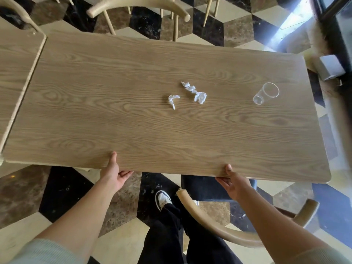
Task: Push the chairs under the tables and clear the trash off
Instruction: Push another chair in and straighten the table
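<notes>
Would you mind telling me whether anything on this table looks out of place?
Yes. A clear plastic cup lies tipped on its side near the right end of the table, with no visible spill. Two crumpled white tissues lie loose at its middle.

no text, label or number is readable.

Wide bare table (95,111) left of frame for me to reach across; centre blocked by tissue wads (194,92), plastic cup (265,93) right; chair (219,225) crowds my legs.
</notes>
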Motion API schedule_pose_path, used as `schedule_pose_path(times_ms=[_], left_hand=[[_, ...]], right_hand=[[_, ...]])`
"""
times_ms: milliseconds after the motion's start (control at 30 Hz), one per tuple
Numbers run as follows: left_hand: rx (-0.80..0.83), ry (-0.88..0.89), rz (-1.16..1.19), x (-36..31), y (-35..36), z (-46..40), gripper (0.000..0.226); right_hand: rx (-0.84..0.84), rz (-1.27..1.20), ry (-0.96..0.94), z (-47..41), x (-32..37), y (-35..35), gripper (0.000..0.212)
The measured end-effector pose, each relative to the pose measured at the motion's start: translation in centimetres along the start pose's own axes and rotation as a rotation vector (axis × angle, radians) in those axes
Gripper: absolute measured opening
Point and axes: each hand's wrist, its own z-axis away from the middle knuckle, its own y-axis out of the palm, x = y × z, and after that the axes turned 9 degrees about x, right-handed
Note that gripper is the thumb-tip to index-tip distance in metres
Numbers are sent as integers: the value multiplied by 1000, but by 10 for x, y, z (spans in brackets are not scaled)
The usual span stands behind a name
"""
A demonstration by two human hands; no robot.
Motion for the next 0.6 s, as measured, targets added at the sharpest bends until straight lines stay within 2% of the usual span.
schedule_pose_path(times_ms=[133,233,300,367,433,500,600], left_hand=[[4,-1,11,-4,-4,7,68],[-2,-34,-76,-7,-6,6,63],[-23,-122,-342,-9,-6,12,65],[-54,-187,-685,-10,-8,21,82],[-52,-198,-853,-13,-6,28,77],[-43,-189,-960,-15,2,32,56],[5,-120,-1104,-14,27,41,38]], right_hand=[[-24,50,0,1,-3,-5,25],[9,297,105,3,2,-10,43],[-8,583,187,10,9,-13,64],[-45,767,197,14,14,-18,75],[-66,854,174,16,20,-18,73],[-71,926,157,16,24,-17,67],[-18,1027,139,15,36,-10,48]])
